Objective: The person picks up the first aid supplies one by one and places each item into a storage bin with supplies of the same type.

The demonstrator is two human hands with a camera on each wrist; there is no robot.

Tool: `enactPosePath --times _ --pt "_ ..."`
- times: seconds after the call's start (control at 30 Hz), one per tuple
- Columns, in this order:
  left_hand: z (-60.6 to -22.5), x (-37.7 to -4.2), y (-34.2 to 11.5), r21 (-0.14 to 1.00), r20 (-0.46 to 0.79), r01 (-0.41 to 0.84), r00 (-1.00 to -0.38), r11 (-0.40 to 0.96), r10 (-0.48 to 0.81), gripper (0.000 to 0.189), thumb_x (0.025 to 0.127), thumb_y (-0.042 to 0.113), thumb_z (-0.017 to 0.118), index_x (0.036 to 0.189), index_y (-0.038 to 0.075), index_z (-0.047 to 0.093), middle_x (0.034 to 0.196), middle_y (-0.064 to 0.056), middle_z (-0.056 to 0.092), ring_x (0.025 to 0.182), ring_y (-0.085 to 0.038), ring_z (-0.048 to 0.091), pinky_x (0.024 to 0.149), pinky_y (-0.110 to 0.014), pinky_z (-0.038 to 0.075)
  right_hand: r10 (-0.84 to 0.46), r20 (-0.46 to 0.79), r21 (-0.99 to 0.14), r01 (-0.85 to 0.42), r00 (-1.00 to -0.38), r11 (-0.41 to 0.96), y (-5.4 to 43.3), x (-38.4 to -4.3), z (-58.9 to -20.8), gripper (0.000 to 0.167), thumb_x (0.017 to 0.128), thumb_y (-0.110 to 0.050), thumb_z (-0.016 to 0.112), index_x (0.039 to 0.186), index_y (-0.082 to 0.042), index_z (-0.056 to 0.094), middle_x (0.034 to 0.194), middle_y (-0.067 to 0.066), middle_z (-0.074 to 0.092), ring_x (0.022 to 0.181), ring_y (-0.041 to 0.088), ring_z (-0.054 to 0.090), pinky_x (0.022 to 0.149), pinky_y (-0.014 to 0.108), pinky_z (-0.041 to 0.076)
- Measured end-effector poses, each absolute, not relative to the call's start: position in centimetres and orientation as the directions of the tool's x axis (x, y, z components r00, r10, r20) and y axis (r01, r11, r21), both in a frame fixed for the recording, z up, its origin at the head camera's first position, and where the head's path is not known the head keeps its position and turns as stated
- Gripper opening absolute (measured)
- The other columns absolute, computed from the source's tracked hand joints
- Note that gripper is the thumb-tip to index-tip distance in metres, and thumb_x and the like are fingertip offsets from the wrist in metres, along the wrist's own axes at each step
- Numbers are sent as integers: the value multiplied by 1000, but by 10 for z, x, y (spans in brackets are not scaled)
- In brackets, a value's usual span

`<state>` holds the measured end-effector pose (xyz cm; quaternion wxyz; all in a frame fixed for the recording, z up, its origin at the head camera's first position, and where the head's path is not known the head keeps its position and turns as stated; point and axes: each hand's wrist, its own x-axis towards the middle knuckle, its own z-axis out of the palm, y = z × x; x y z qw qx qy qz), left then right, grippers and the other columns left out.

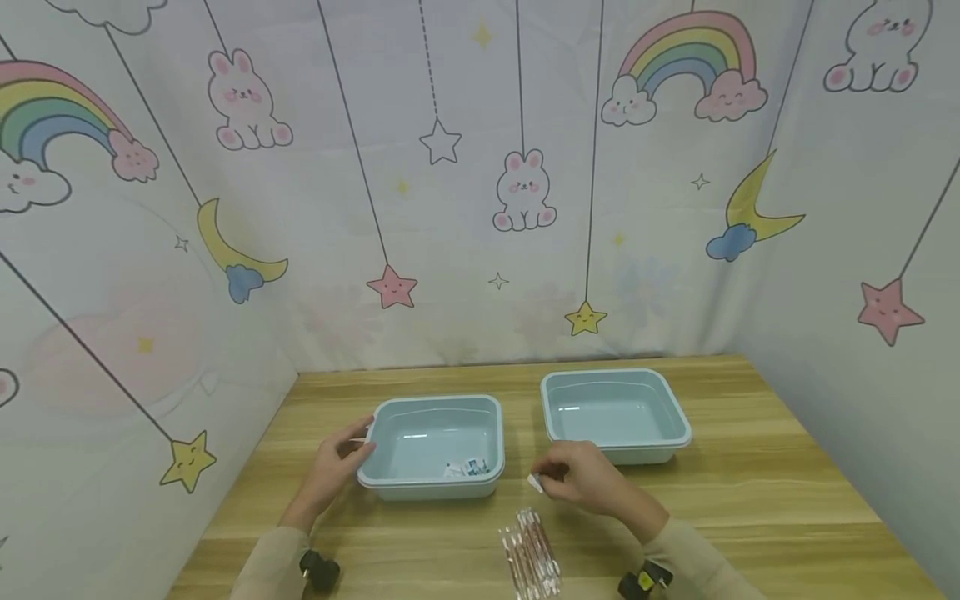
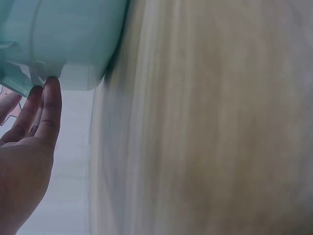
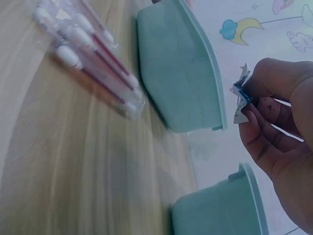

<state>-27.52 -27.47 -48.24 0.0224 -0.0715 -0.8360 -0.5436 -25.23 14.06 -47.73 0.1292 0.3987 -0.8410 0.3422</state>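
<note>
On the left stands a light blue plastic basin (image 1: 431, 492) with a few small white-and-blue packets (image 1: 476, 467) in its near right corner. My left hand (image 1: 333, 467) is at its left side; in the left wrist view, nearly straight fingers (image 2: 51, 105) touch the outer wall below the rim. My right hand (image 1: 585, 477) is above the table, between the two basins and nearer than them. Its thumb and fingers pinch a small, creased white-and-blue packet (image 3: 241, 95). Below and left of it lie several wrapped cotton swabs (image 1: 531, 554) with white tips and reddish-brown sticks.
A second light blue basin (image 1: 656, 454) stands at the back right, just beyond my right hand. All rest on a wood-grain table (image 1: 750, 500). Pale cloth walls (image 1: 465, 208) printed with rabbits, stars and rainbows rise at the back and sides.
</note>
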Motion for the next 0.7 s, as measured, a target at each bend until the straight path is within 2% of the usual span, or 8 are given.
enactPosePath --times 0.2,0.43,0.7 --pt "-496 -283 -280 912 127 151 -988 382 87 50 95 11 62 142 1 47 141 -23 51 112 -32 57 82 -20 51 -570 537 -452 -783 -622 428 126 -259 -468 10 84 -8 73 90 -16 72 80 -9 65 71 -3 56 62 17 52" --pt "-513 -294 -288 915 139 162 -986 369 88 52 94 18 65 142 6 49 141 -19 51 108 -24 59 81 -21 52 -547 577 -468 -794 -606 387 111 -269 -458 10 83 -5 72 90 -12 73 80 -5 68 72 0 59 64 19 54" --pt "-507 -290 -284 915 131 151 -988 374 78 51 95 14 64 142 5 48 141 -20 52 110 -30 59 80 -21 52 -548 569 -478 -789 -613 386 96 -276 -445 9 87 -8 70 94 -11 74 84 -2 70 75 2 61 66 20 54"
